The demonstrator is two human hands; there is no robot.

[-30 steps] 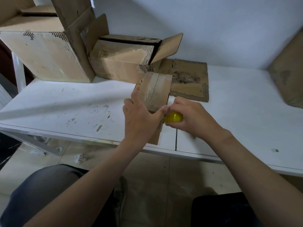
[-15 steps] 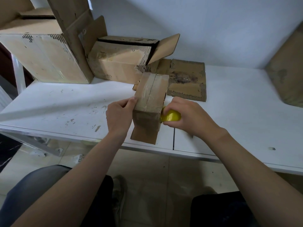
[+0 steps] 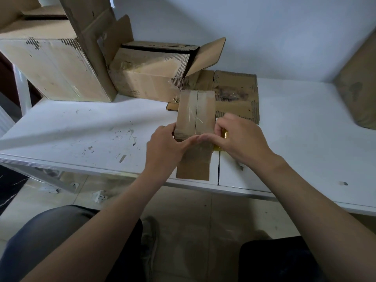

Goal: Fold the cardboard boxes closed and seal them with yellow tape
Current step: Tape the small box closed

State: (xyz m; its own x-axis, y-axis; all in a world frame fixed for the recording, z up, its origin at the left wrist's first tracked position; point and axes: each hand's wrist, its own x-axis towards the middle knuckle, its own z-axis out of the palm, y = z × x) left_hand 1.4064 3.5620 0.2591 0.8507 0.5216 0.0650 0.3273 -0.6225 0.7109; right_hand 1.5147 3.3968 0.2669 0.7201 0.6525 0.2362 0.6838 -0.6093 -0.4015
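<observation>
A small cardboard box [image 3: 195, 112] stands on the white table [image 3: 81, 127] near its front edge, its top flaps shut with a seam down the middle and clear-looking tape over it. My left hand [image 3: 164, 147] grips the box's near left corner, thumb on the side and index finger stretched along the front top edge. My right hand [image 3: 242, 139] holds the yellow tape roll [image 3: 224, 134] against the box's right side; its thumb lies on the front edge, meeting my left index finger. The roll is mostly hidden by the hand.
A large cardboard box [image 3: 57, 72] and a medium one with open flaps [image 3: 150, 78] stand at the back left. A flattened cardboard sheet [image 3: 238, 98] lies behind the small box. Another cardboard piece [image 3: 358, 88] leans at the far right. My knees are below the table edge.
The small box has turned square to me. My left hand shifted from its left side to the front corner. My right hand rose with the roll, and its thumb reached the front edge.
</observation>
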